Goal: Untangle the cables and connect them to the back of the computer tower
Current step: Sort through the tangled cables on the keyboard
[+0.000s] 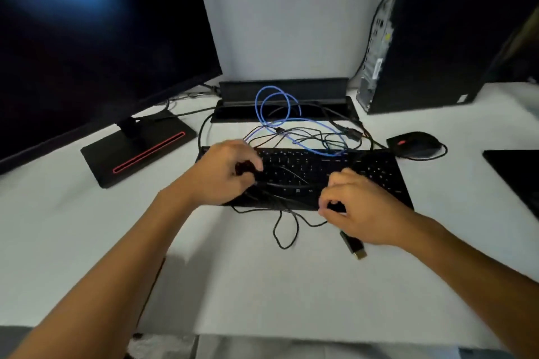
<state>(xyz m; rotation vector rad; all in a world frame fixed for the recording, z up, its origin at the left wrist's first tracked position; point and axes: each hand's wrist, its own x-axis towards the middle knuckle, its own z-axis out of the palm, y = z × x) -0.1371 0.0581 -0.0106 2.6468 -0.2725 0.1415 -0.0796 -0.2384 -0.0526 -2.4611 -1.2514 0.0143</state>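
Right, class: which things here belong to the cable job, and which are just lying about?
Job:
black cables
blue cable
gold-tipped plug
computer tower
left hand
right hand

Lying about:
monitor
keyboard
mouse

From my remote view through the head camera, only the person's two arms and hands appear. Left hand (224,172): bare, no glove, no ring or other marking that I can make out. Right hand (361,210): likewise bare and unadorned. Left forearm (122,265): uncovered along its whole visible length, from the wrist to the bottom edge of the frame; no sleeve, cuff, watch or band shows. Right forearm (472,268): also uncovered from the wrist to the frame edge, with no sleeve or strap. Motion blur softens fine detail on the fingers.
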